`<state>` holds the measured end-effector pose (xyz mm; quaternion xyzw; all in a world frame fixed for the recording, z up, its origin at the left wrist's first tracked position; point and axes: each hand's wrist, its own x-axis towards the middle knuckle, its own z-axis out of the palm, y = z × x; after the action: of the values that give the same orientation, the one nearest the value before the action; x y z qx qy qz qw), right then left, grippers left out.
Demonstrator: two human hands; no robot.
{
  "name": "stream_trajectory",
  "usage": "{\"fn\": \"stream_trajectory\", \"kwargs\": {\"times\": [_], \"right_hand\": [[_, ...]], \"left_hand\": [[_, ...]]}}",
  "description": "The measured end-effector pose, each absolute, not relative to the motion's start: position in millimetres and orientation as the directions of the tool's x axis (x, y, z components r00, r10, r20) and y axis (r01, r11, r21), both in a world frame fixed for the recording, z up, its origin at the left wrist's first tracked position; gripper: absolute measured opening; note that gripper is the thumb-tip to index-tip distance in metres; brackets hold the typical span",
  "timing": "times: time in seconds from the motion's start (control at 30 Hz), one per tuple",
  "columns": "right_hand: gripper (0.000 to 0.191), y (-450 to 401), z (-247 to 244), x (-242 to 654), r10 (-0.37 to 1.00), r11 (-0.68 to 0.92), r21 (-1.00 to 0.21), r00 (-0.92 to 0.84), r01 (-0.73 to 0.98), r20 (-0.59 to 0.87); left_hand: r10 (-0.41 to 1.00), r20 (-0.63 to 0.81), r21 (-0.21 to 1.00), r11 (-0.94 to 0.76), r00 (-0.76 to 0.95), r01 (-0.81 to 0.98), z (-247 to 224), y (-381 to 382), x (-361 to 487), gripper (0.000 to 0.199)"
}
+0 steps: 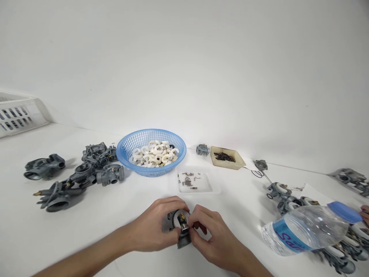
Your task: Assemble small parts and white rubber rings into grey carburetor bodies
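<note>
Hands at work: two, both ours, over the white table [100, 234].
Left hand [158, 227]: one, closed round a grey metal part [184, 242], thumb on its near side, fingers over the far side.
Right hand [213, 234]: one, fingertips bunched against the part's right edge; we can't tell if they pinch anything small.
Held part: one, between our hands, in front of the small tray; one white insert [177, 217] and some brass bits [182, 216] show inside.
Small white tray [213, 185]: one, just beyond our hands; tiny pins [188, 179] in it, too small to count.
Blue basket [122, 163]: one, behind and left of the small tray; white loops [155, 156] heaped in it, overlapping, we can't count them.
Cream tray [232, 166]: one, behind and right of the small tray; black rings [224, 157] tangled, no count.
Lone metal part [202, 149]: one, between basket and cream tray.
Left-side metal parts [111, 175]: one apart at far left, at least four piled beside the basket.
Right-side metal parts [279, 188]: several, partly hidden by the bottle, so no exact count.
Bottle [311, 231]: one, clear, one blue cap [344, 212]; we can't tell if it stands or lies.
White crate [23, 115]: one, far left, cut off by the edge.
Other person's hand [365, 215]: one, partly in view, right edge.
</note>
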<state>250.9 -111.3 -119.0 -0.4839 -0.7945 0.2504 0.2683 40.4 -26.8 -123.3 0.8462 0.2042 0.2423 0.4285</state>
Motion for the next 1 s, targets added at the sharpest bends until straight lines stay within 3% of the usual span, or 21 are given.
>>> {"fn": "stream_trajectory", "kwargs": {"times": [0.43, 0.73, 1.0], "right_hand": [[0.026, -109.9, -120.5, 250.2, 0.901, 0.41, -0.646, -0.394, 0.644, 0.179], [0.03, -109.8, -120.7, 251.0, 0.896, 0.44, -0.641, -0.353, 0.629, 0.269], [0.03, -109.5, -115.1, 254.1, 0.88, 0.474, -0.533, -0.405, 0.701, 0.25]], "left_hand": [[0.551, 0.243, 0.826, -0.549, 0.798, 0.127, -122.9, -27.7, 41.7, 0.048], [0.58, 0.245, 0.8, -0.573, 0.777, 0.176, -126.5, -30.2, 41.4, 0.043], [0.593, 0.258, 0.78, -0.594, 0.763, 0.198, -130.7, -30.8, 43.2, 0.042]]}}
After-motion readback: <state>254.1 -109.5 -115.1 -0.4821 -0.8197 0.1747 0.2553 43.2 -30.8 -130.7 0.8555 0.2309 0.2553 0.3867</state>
